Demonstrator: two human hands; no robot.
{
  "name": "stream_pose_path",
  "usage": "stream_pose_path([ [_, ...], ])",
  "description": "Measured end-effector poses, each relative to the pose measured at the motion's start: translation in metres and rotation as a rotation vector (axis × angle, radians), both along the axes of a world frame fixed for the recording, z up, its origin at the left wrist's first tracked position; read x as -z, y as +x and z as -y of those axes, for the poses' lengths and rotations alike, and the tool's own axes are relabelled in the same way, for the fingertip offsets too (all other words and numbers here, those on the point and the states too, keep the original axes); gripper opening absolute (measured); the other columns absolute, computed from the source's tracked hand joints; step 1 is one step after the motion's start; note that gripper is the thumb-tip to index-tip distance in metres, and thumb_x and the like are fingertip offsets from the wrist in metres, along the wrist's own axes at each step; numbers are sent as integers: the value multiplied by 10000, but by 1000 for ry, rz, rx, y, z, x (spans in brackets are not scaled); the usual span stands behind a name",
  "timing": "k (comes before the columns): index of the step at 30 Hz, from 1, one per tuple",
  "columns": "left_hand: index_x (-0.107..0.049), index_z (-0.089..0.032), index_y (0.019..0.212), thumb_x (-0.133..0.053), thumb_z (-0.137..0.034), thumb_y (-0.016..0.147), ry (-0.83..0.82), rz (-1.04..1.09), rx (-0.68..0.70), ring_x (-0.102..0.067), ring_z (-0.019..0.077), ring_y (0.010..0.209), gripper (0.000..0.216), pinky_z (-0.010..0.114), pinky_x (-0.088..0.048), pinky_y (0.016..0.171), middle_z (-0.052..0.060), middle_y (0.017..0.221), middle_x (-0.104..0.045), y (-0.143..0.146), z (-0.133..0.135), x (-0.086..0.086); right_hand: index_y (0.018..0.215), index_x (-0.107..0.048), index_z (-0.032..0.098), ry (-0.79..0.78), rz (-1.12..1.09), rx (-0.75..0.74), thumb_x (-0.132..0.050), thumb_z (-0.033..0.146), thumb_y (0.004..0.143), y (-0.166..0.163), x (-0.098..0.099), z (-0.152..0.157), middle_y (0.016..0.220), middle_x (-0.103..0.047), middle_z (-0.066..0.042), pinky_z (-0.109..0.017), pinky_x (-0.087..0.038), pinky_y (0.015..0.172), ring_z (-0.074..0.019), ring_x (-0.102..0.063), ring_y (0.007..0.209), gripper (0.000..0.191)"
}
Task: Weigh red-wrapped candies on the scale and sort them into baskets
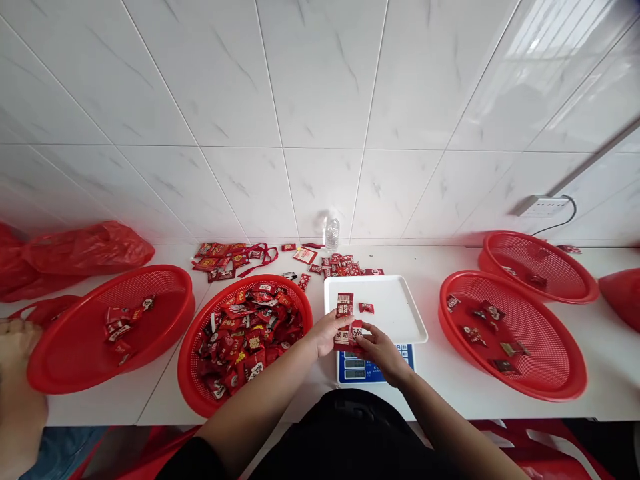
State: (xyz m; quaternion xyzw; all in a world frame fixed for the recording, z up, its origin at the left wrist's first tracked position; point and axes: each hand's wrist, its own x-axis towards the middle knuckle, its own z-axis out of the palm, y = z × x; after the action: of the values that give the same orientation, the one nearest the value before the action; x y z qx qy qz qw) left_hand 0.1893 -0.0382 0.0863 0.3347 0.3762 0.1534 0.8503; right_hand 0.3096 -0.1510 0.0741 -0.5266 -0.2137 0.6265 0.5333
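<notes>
Over the front of a white weighing tray [400,323], my left hand [329,333] is closed on red printed packets [344,305], which overlap in its grip. Close beside it, my right hand [383,350] pinches a smaller red packet [357,328] against the same bunch. How many packets are held cannot be made out. One small red packet [366,307] lies on the tray behind my hands. The tray belongs to a scale with a blue panel [373,369], partly hidden under my hands. To the left stands a red basket [186,373] heaped with small red packets.
A red basket [173,287] at far left and two red baskets [560,380] at right hold a few packets. Loose packets [343,267], a lanyard [260,259] and a clear bottle [332,233] lie along the tiled wall. Another person's arm [23,393] is at far left.
</notes>
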Motion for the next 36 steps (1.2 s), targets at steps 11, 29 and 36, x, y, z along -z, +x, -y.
stream_pose_path([
  [11, -588, -157, 1088, -593, -57, 772, 74, -111, -36, -659, 183, 872, 332, 364, -515, 854, 83, 997, -677, 0, -7, 8, 1299, -422, 209, -42, 167, 98, -651, 387, 757, 17, 22, 1, 998, -697, -70, -301, -521, 741, -199, -665, 897, 615],
  [29, -519, -211, 1038, -486, -153, 814, 718, -599, -471, -577, 176, 1011, 234, 303, -469, 873, 75, 1115, -583, -93, -36, 42, 1330, -467, 292, -121, 1001, -88, -564, 324, 782, 54, 40, -30, 1479, -343, -70, -401, -456, 881, -200, -641, 874, 558],
  [36, -562, -186, 1059, -579, -119, 749, 692, -766, -231, -512, 229, 1180, 317, 334, -366, 1009, 108, 1229, -579, -144, -35, 65, 1296, -501, 226, -51, 959, -162, -532, 382, 793, 44, 38, -35, 1339, -516, -73, -374, -479, 841, -251, -598, 1022, 527],
])
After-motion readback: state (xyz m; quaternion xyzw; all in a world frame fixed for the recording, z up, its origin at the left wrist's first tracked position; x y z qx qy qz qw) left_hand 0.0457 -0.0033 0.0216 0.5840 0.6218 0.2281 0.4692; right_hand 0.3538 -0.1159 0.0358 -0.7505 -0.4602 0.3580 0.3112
